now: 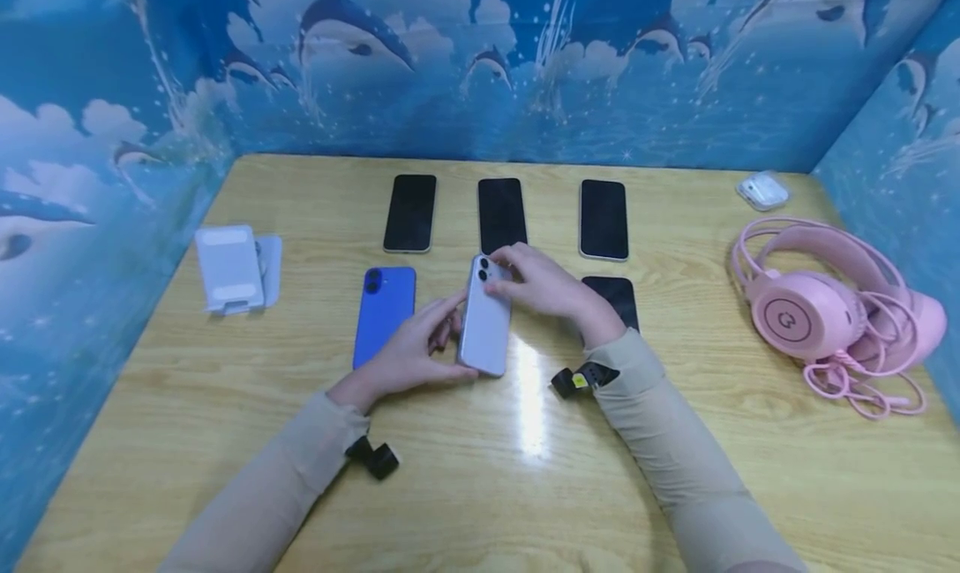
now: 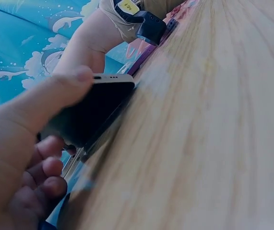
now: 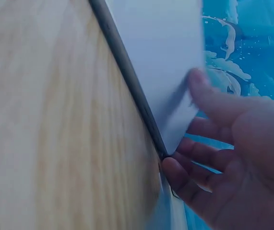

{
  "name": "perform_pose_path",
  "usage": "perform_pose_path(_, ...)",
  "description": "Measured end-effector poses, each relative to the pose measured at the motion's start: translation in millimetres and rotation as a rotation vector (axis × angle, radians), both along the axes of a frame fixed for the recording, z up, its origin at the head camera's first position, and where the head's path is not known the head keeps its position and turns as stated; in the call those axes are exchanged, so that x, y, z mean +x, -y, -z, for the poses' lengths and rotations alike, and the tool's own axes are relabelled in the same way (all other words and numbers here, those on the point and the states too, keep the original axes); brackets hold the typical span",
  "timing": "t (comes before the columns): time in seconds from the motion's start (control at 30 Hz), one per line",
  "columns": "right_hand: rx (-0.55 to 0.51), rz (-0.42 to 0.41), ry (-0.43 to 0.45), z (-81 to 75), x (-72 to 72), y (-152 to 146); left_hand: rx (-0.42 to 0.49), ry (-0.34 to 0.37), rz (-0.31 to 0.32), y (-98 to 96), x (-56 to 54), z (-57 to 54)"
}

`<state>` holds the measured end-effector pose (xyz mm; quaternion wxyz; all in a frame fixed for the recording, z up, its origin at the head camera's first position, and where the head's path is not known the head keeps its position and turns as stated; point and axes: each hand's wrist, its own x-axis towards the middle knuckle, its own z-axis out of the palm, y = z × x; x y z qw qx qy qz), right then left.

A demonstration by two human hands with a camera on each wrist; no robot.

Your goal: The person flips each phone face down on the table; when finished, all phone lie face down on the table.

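A pale lavender smartphone, back up with its camera lenses at the far end, is held between both hands over the table. My left hand grips it from the left; in the left wrist view the thumb lies on the bottom end and the other fingers curl by the side. The dark screen side faces that camera, tilted up from the wood. At the camera end my right hand pinches it, thumb on the pale back and fingertips at the edge. Close by the left hand lies a blue smartphone, back up.
Three smartphones, dark screens up, form a row behind the hands. Another dark phone is partly covered by the right forearm. Pink headphones with a cable and a small clear case sit right. A white stand-like item is left.
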<state>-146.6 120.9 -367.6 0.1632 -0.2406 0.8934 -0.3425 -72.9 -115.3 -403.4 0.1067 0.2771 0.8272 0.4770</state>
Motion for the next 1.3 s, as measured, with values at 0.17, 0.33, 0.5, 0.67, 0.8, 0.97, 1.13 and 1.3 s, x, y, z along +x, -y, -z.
perform_pose_path(0.17, 0.077, -0.022, -0.044, -0.9, -1.4, -3.1, -0.134, -0.037, 0.004, -1.4, -2.1, -0.2)
perform_pose_path(0.33, 0.103, -0.049, -0.072, -1.9, -1.8, -5.5, -0.230, -0.064, 0.020, -2.4, -2.7, -1.0)
perform_pose_path(0.5, 0.097, -0.057, -0.074, -1.6, -2.4, -7.2, -0.271, -0.065, 0.019, -3.8, -2.7, -3.0)
perform_pose_path(0.67, 0.079, -0.059, -0.076, -0.5, -2.8, -8.0, -0.309, -0.070, 0.020, -5.0, -2.9, -4.4)
perform_pose_path(0.8, 0.066, -0.056, -0.083, 0.9, -2.9, -8.3, -0.333, -0.072, 0.024, -5.6, -2.9, -5.6)
perform_pose_path(0.97, 0.061, -0.056, -0.087, 2.2, -3.4, -8.9, -0.337, -0.066, 0.021, -6.2, -2.8, -6.8)
perform_pose_path(1.13, 0.046, -0.050, -0.083, 3.4, -4.5, -9.3, -0.339, -0.054, 0.008, -6.1, -2.8, -6.1)
perform_pose_path(1.3, 0.048, -0.037, -0.081, 3.6, -5.4, -10.3, -0.341, -0.056, 0.004, -6.6, -2.5, -6.3)
